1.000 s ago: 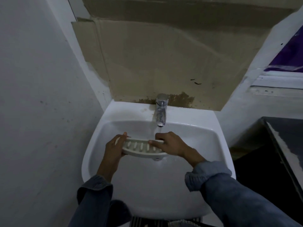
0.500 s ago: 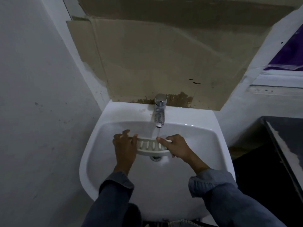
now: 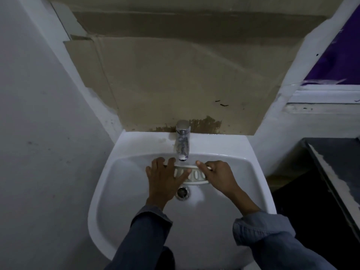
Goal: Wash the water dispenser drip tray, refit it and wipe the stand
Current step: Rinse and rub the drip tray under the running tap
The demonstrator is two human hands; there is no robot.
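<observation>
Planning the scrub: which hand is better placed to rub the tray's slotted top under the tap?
Left. The left hand lies spread across the slots of the drip tray, beneath the tap; the right hand grips its right end, steadying it.

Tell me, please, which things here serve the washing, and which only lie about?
For the job: tray, tap, sink, left hand, right hand.
Lying about: cardboard, counter.

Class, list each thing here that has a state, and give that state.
tap: seems to be running.
tray: held under the tap, above the drain.
drain: unplugged.
left hand: spread flat on the tray.
right hand: grips the tray's end.
</observation>
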